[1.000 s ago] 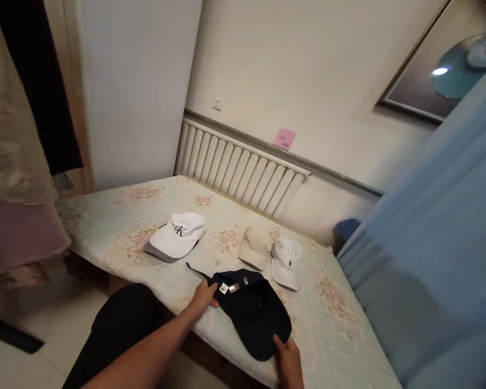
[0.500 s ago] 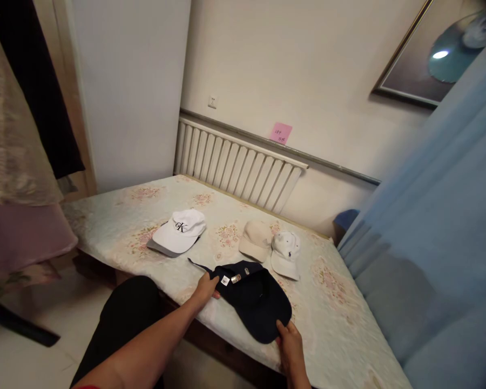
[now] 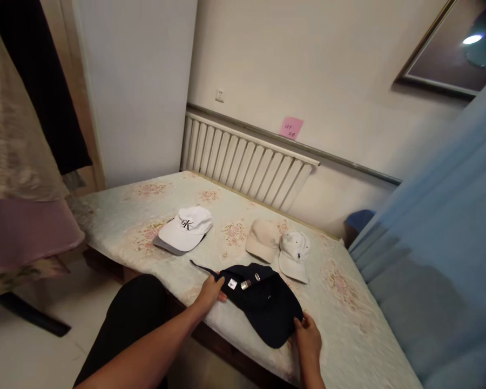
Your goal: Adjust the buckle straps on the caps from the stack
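Note:
Between my hands is a dark navy baseball cap [image 3: 273, 316], held just above the bed near its front edge. Its strap hangs loose to the left, and a small white label and a metal buckle show on it. My left hand [image 3: 211, 294] pinches the cap's back edge beside the strap. At the brim, my right hand [image 3: 308, 337] grips the edge between thumb and fingers. Beyond it, a beige cap [image 3: 262, 240] and a white cap with a small dark logo [image 3: 295, 255] lie side by side. Farther left rests a white cap with black letters [image 3: 188, 227], a grey brim showing beneath it.
The bed [image 3: 348, 329] has a pale floral cover. Behind it are a white radiator [image 3: 247, 162] and a pink note [image 3: 291, 127] on the wall. A blue curtain [image 3: 441, 243] hangs at right, clothes [image 3: 28, 178] at left. My dark-clothed knee [image 3: 135, 308] is by the bed edge.
The view has shifted slightly, so the scene sits a little farther right. Both hands keep hold of the navy cap; my right hand's fingers have moved slightly up along the brim edge.

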`<state>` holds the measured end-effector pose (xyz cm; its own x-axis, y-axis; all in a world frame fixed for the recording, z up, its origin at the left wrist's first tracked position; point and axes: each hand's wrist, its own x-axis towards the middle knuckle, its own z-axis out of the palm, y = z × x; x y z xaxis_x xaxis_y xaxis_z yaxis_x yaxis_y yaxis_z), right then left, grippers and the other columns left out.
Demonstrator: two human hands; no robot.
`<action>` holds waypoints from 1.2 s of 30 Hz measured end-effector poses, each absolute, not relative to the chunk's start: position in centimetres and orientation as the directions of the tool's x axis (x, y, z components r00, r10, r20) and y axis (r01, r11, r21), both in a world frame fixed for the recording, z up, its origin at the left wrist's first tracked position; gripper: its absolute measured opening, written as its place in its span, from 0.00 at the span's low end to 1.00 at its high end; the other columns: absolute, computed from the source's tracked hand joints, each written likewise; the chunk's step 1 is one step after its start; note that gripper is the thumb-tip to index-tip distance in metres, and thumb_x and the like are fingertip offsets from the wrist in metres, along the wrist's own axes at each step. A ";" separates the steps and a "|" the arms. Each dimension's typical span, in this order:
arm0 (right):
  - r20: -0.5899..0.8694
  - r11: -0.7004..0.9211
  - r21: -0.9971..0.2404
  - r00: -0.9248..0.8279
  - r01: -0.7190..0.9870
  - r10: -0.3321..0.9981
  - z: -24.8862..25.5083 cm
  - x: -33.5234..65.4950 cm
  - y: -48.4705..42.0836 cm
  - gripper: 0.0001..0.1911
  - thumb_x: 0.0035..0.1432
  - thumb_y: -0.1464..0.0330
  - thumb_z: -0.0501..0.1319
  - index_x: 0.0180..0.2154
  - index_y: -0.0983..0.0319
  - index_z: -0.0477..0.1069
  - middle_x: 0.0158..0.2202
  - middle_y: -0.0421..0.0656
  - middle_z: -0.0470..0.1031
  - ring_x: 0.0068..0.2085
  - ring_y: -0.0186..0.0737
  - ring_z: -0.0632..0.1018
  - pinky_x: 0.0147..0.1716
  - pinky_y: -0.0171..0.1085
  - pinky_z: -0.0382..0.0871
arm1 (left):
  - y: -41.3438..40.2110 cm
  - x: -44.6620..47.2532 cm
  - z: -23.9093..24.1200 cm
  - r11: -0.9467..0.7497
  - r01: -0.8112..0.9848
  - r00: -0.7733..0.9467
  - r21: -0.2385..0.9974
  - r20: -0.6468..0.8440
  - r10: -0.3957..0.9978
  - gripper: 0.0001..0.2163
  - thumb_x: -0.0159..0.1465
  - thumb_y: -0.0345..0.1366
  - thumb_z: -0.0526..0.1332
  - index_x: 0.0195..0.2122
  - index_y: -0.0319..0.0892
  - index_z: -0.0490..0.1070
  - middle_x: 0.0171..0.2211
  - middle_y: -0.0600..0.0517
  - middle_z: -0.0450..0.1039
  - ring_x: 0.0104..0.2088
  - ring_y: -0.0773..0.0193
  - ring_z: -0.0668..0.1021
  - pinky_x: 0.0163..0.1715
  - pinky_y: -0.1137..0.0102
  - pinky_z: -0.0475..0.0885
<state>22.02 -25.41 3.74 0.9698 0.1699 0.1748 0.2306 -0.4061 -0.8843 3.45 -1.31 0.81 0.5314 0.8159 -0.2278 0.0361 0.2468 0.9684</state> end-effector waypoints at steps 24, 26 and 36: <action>-0.055 0.002 -0.998 0.792 -0.070 0.608 3.8 13.0 -12.0 0.13 0.39 0.64 0.68 0.26 0.62 0.70 0.19 0.35 0.71 0.23 0.36 0.75 0.20 0.32 0.70 | -1.7 3.0 1.3 0.333 -0.030 0.542 0.943 -0.264 0.798 0.20 0.62 0.35 0.56 0.54 0.32 0.58 0.19 0.56 0.69 0.15 0.68 0.73 0.16 0.75 0.70; -0.072 0.023 -0.994 0.785 -0.109 0.615 4.0 12.6 -11.9 0.13 0.39 0.63 0.69 0.25 0.63 0.69 0.19 0.36 0.72 0.22 0.35 0.75 0.20 0.32 0.70 | -1.7 3.1 1.5 0.352 -0.040 0.539 0.935 -0.276 0.796 0.23 0.63 0.35 0.56 0.57 0.33 0.55 0.20 0.56 0.69 0.15 0.68 0.72 0.16 0.74 0.71; -0.172 0.144 -0.942 0.803 -0.303 0.570 5.4 12.3 -11.4 0.16 0.40 0.62 0.69 0.27 0.62 0.64 0.22 0.39 0.75 0.22 0.33 0.76 0.20 0.30 0.71 | -0.4 2.4 3.5 0.290 -0.101 0.402 0.952 -0.227 0.887 0.18 0.61 0.40 0.55 0.50 0.37 0.65 0.23 0.56 0.66 0.18 0.72 0.69 0.17 0.77 0.65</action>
